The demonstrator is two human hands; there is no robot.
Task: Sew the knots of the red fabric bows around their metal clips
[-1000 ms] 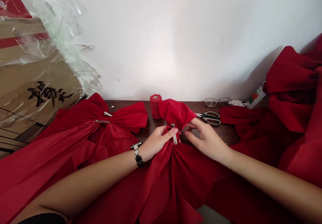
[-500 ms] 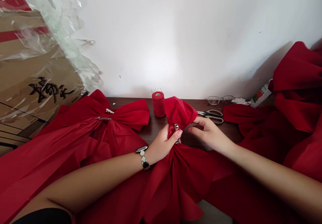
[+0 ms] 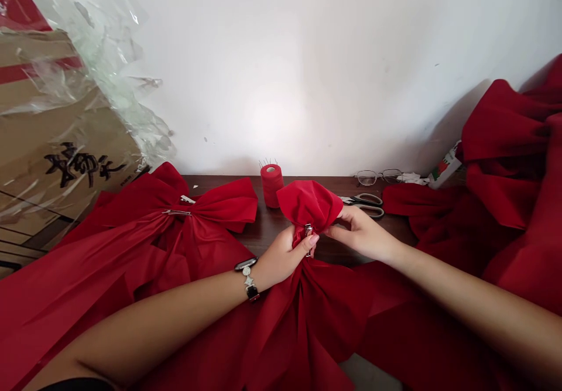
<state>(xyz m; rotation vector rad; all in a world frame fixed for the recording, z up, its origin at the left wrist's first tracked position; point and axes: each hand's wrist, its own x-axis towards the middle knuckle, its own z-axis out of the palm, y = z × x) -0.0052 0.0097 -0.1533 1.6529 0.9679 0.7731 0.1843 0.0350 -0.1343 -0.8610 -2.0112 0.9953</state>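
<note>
A large red fabric bow (image 3: 309, 203) is held up over the table's middle, its tails hanging toward me. My left hand (image 3: 285, 253) is closed round its gathered centre, the thumb lying over a silver metal clip (image 3: 308, 232). On the bow's upper loop, my right hand (image 3: 360, 233) pinches the right edge between thumb and fingers. Part of the clip and the left fingers are hidden behind the thumb and cloth. Another red bow (image 3: 219, 203), with a metal clip (image 3: 177, 212) at its centre, lies to the left.
Behind the held bow stands a red thread spool (image 3: 272, 186) with pins or needles in its top. Scissors (image 3: 369, 203) and eyeglasses (image 3: 377, 177) lie to its right. Red fabric (image 3: 504, 163) is heaped at the right; a plastic-wrapped cardboard box (image 3: 65, 122) stands left.
The bow's upper loop has been tilted slightly down and to the left, and my right thumb has closed in against it. The whole view has shifted a little.
</note>
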